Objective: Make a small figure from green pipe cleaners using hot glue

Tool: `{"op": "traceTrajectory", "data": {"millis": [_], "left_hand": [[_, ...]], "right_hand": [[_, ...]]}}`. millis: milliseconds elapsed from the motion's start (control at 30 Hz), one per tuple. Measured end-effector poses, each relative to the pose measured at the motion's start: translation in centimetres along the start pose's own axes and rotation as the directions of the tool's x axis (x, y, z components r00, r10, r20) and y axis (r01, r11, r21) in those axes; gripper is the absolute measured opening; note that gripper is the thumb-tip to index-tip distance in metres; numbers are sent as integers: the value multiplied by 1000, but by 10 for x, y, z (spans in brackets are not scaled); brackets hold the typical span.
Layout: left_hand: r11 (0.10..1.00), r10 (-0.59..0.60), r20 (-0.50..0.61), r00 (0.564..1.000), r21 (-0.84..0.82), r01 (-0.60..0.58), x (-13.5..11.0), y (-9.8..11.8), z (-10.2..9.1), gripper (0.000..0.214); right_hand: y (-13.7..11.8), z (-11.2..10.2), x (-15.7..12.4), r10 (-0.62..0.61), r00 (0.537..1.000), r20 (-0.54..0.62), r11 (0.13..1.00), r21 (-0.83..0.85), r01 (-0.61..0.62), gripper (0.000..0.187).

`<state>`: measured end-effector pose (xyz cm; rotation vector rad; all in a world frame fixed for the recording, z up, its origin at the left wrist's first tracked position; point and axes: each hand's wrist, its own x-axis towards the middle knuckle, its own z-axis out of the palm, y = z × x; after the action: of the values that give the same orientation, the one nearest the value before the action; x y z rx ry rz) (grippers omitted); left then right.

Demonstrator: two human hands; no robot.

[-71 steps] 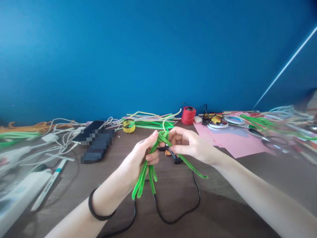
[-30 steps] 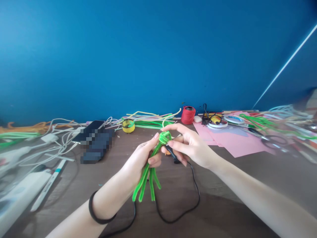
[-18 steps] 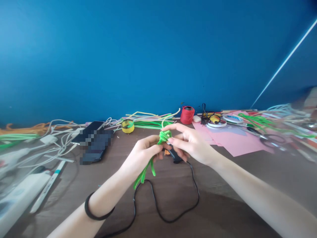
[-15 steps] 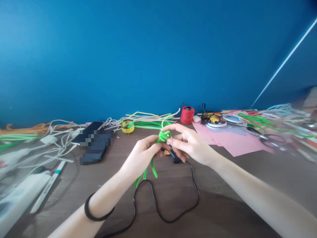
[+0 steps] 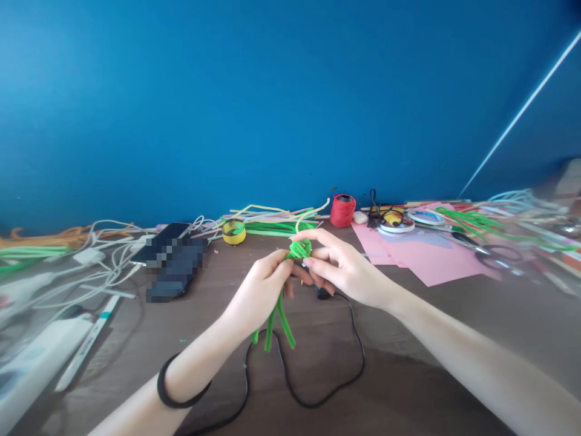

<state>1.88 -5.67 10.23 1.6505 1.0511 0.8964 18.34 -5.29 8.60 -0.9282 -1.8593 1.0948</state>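
Observation:
Over the middle of a brown table (image 5: pixel 408 327), my left hand (image 5: pixel 258 293) is closed round a bundle of bright green pipe cleaners (image 5: pixel 278 318), whose loose ends hang down below my fist. A tight green knot (image 5: pixel 300 247) sits at the top of the bundle. My right hand (image 5: pixel 338 266) pinches that knot between thumb and fingers. A black band is on my left wrist. Under my hands a black cable (image 5: pixel 327 387) loops across the table.
A phone (image 5: pixel 172 263) and white cables (image 5: pixel 104 254) lie at the left. More pipe cleaners (image 5: pixel 272 223), a yellow tape roll (image 5: pixel 235 231) and a red thread spool (image 5: pixel 342 211) line the blue wall. Pink paper (image 5: pixel 426 257), tape rolls and scissors (image 5: pixel 494 257) lie at the right.
The long free pipe-cleaner end that stuck out to the right has been wound into the knot. My left hand has turned the bundle, so the hanging ends swing under my fist.

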Motion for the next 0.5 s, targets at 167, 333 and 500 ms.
{"op": "traceTrajectory", "data": {"millis": [167,333,500], "left_hand": [[990,-53,51,997,-125,59,0,1,1,20],[993,-85,80,993,-80,92,-1,4,0,18],[996,-72,114,991,-37,77,-2,2,-2,18]], "right_hand": [[-2,-1,0,-21,1000,13,996,-89,22,30],[-1,-4,-1,-98,995,-32,954,-289,85,30],[1,-7,-1,-145,989,-33,930,-347,125,28]]}}
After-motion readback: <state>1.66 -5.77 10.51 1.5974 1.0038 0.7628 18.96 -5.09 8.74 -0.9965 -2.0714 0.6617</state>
